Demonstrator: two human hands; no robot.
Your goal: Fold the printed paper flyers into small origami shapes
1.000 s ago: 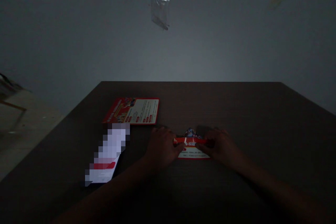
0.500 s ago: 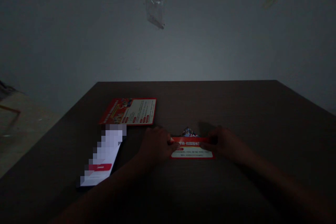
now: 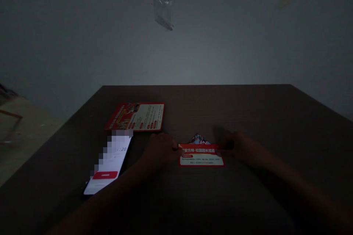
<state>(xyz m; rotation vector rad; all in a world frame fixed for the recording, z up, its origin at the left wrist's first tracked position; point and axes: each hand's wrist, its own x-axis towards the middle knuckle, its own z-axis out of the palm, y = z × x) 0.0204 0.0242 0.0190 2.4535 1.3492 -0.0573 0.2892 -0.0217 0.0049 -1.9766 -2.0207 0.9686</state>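
Both grips: our left hand [image 3: 161, 149] and right hand [image 3: 244, 149] pinch the leaflet's [image 3: 202, 159] ends.
Folding: partly done, we judge (patterned tip [image 3: 198, 138] projects).

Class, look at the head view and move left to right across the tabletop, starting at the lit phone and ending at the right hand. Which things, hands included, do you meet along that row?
Lit phone → left hand → red-and-white printed sheet → right hand.
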